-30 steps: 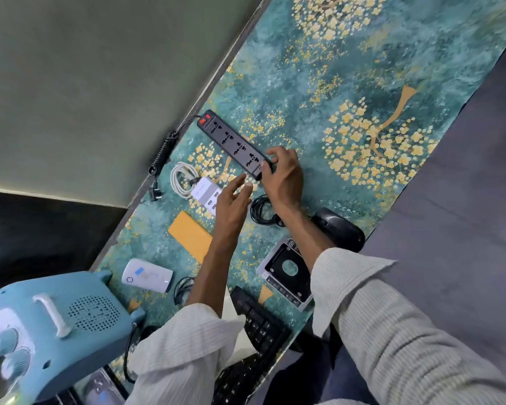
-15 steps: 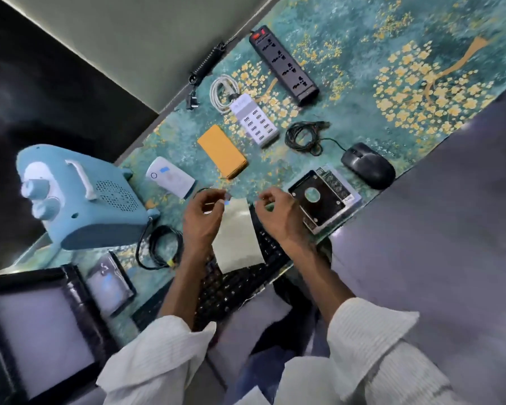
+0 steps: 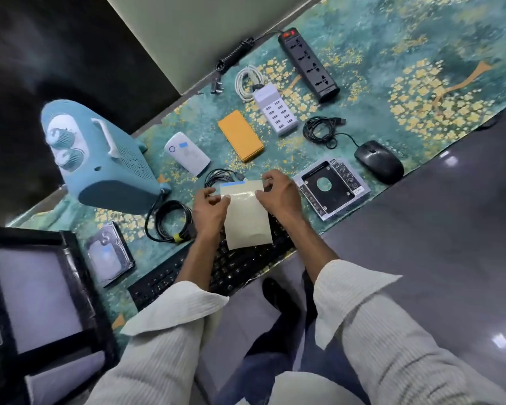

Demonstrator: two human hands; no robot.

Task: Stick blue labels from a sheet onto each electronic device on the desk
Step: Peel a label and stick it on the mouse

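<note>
Keyboard (image 3: 237, 267) under label sheet (image 3: 247, 217), coiled cable (image 3: 221, 178) just beyond

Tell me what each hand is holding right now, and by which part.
Both the left hand and right hand hold the label sheet, pinching its upper side edges near the blue strip.

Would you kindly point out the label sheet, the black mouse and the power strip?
label sheet (image 3: 247, 223), head view, middle of the backing paper.
black mouse (image 3: 379, 161), head view, top of its shell.
power strip (image 3: 308, 64), head view, socket face.
</note>
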